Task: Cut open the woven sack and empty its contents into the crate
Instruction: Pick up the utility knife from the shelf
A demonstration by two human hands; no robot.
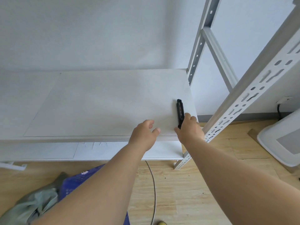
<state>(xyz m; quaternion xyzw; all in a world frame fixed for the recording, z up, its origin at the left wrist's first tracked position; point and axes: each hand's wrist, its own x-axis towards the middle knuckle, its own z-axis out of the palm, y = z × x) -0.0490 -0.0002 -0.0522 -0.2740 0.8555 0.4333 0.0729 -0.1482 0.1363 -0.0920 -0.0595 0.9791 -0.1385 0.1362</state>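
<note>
Smooth white shelf board (97,103): right hand (190,129) grips slim black cutter (180,112), left hand (144,133) loosely spread.

You see everything through one wide-angle camera worn on your head, looking forward and down along both outstretched forearms; your left hand (143,135) and right hand (190,129) sit near the middle of the frame, close enough that the forearms fill much of its lower half. Beyond the hands the view faces the white shelf (97,103) and the wall behind it; to the right of your right hand the slotted upright (243,101) bends with the lens. Below and nearer you than the hands, the view takes in the wooden floor (186,192); there is no second view to overlap with.
</note>
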